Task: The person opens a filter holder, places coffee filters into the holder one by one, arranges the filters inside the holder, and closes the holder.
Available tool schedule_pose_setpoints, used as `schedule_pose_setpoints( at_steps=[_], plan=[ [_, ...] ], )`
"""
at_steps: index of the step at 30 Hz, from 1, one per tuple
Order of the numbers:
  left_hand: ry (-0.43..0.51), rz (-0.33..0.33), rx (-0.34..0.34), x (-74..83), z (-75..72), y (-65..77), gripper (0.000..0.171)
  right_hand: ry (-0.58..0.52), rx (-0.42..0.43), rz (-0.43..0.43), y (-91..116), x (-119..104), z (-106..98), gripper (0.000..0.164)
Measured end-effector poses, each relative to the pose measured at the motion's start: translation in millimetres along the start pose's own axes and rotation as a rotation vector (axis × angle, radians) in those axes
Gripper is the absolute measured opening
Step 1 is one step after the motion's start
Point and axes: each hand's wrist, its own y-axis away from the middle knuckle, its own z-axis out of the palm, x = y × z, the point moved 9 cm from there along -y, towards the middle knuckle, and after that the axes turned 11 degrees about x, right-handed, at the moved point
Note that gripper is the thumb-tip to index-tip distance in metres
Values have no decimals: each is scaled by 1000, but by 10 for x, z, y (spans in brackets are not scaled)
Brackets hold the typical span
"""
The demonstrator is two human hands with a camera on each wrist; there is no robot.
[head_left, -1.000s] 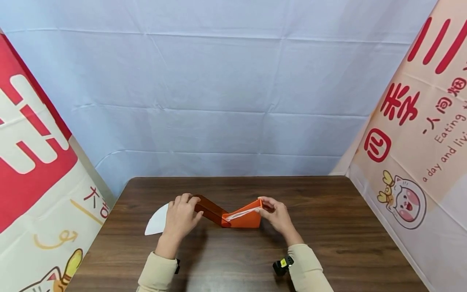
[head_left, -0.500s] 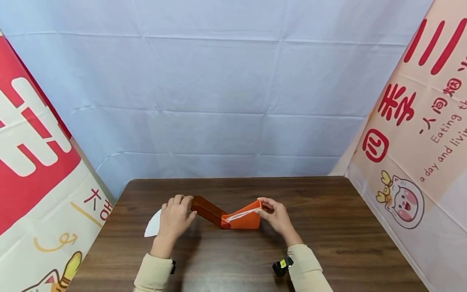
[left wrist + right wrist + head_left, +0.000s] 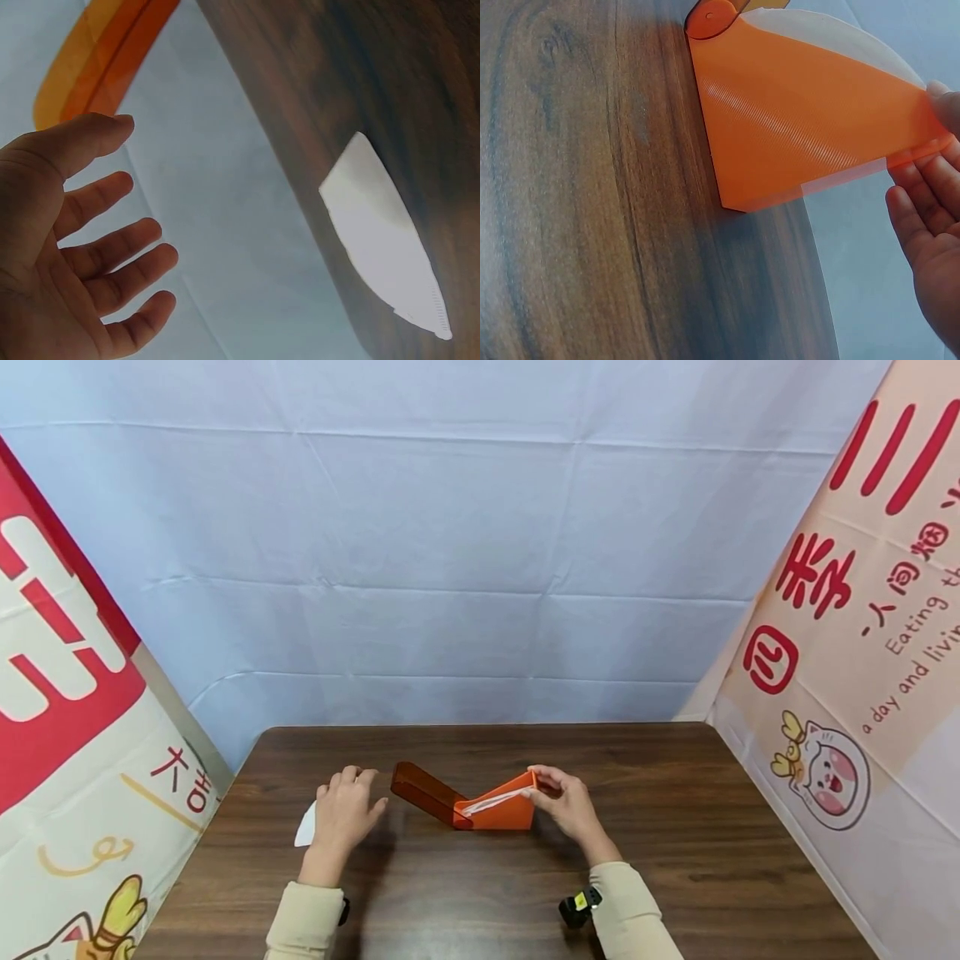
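Observation:
An orange box (image 3: pixel 506 814) with a see-through brown-orange lid (image 3: pixel 427 793) stands mid-table; the lid is swung out to the left on its hinge. White paper filters (image 3: pixel 498 799) show inside, their edges rising past the rim. My right hand (image 3: pixel 572 806) grips the box's raised right end, thumb on the near face and fingers behind. Left of the lid, apart from it, is my left hand (image 3: pixel 341 814), fingers loosely bent and holding nothing. A white fan-shaped paper filter (image 3: pixel 382 232) lies on the table beyond that hand, which partly hides it in the head view.
The dark wood table (image 3: pixel 712 860) runs back to a pale blue cloth (image 3: pixel 450 527). Printed cloths hang on the left (image 3: pixel 67 693) and right (image 3: pixel 847 693) sides. A small black device (image 3: pixel 577 908) is worn at the right wrist.
My left hand has let go of the opened lid and moved left, covering more of the loose filter. My right hand stays on the box, which has hardly moved.

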Motion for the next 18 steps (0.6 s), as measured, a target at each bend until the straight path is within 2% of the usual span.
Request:
schedule_pose_setpoints(
  at_steps=[6, 11, 18],
  plan=[
    [12, -49, -69, -148, 120, 20, 45, 15, 20, 13, -68, 294, 28, 40],
    [10, -76, -89, -247, 174, 32, 44, 13, 31, -27, -76, 287, 25, 38],
    [10, -98, -93, -354, 249, 50, 43, 9, 34, -14, -74, 284, 18, 38]
  ],
)
